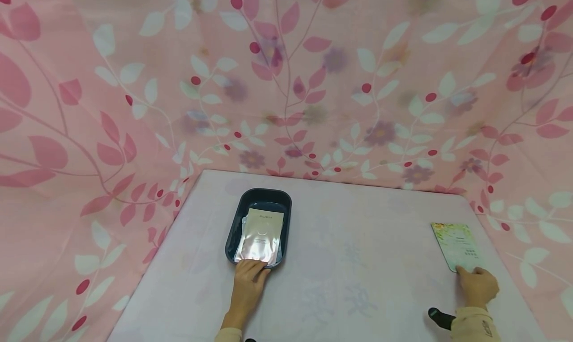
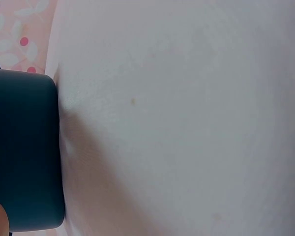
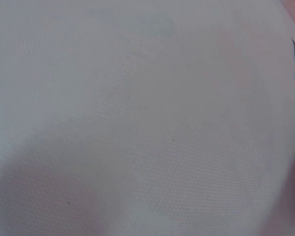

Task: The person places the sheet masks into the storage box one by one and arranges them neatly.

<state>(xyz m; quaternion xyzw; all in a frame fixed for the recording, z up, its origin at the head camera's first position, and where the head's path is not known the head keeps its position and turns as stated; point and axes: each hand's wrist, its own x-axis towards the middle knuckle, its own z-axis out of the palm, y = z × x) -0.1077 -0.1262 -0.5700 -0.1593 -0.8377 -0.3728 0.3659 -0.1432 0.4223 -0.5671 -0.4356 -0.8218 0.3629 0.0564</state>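
Sachet (image 1: 259,235) lies in the dark tray (image 1: 237,217), left hand (image 1: 248,282) gripping the near rim, right hand (image 1: 477,284) pinching a flowered card (image 1: 456,245); steadying the tray first seems wise.

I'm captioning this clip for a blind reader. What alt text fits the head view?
A person's left hand holds the near end of a dark tray containing a silvery packet, while the right hand pinches the near edge of a flowered card lying on a pale table backed by pink leaf-patterned cloth.
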